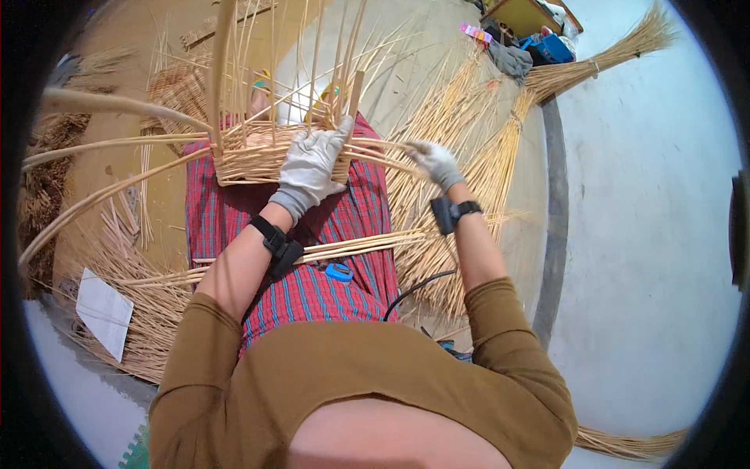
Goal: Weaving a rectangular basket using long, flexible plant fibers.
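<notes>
A partly woven wicker basket [250, 162] rests across my lap, with upright stakes standing from its woven wall. My left hand [307, 166], in a pale work glove, grips the basket at its right end, fingers over the woven edge. To the right, my gloved right hand [436, 164] closes on long wicker rods [383, 152] that come out of that end; it is slightly blurred. More loose rods [351, 248] lie across my lap beneath my forearms, near a small blue tape measure [339, 272]. Red plaid cloth [363, 199] covers my legs.
Long rods [117, 168] stick out left of the basket. Wicker bundles [461, 227] lie on the right, with a tied bundle [601, 62] behind. At left are more rods [152, 313] and a white sheet [104, 314]. A woven piece [176, 90] lies beyond the basket.
</notes>
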`<state>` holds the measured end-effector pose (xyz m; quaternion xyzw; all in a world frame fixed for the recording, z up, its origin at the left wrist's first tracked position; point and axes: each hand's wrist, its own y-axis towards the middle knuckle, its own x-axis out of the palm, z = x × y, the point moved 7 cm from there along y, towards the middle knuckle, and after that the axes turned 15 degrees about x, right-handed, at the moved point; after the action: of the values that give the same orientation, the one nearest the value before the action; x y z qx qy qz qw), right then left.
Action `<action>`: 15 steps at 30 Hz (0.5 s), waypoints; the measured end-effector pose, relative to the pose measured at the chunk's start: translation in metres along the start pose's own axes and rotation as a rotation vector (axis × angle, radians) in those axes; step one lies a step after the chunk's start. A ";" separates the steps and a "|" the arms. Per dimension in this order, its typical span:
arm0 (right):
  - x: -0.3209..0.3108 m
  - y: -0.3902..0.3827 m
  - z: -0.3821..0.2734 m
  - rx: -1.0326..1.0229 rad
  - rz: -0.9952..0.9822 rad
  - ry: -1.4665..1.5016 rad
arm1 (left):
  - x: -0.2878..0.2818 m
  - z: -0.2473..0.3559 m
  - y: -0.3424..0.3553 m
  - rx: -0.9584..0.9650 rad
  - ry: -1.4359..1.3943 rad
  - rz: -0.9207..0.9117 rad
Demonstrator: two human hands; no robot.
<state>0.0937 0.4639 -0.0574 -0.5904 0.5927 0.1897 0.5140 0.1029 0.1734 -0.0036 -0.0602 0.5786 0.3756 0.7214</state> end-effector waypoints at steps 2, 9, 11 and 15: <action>0.027 -0.006 0.010 0.082 -0.020 -0.087 | -0.001 0.005 -0.001 0.079 0.004 0.032; -0.053 -0.028 -0.029 -0.154 0.409 -0.086 | -0.005 0.005 0.004 0.023 0.080 -0.042; -0.080 -0.056 -0.063 -0.368 0.644 -0.376 | -0.007 0.004 0.003 0.009 0.104 -0.071; -0.113 -0.117 -0.126 -0.572 0.588 -0.662 | -0.010 0.002 0.003 0.027 0.059 -0.045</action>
<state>0.1246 0.3892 0.1322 -0.4242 0.4636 0.6566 0.4172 0.1024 0.1721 0.0070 -0.0744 0.6033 0.3494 0.7131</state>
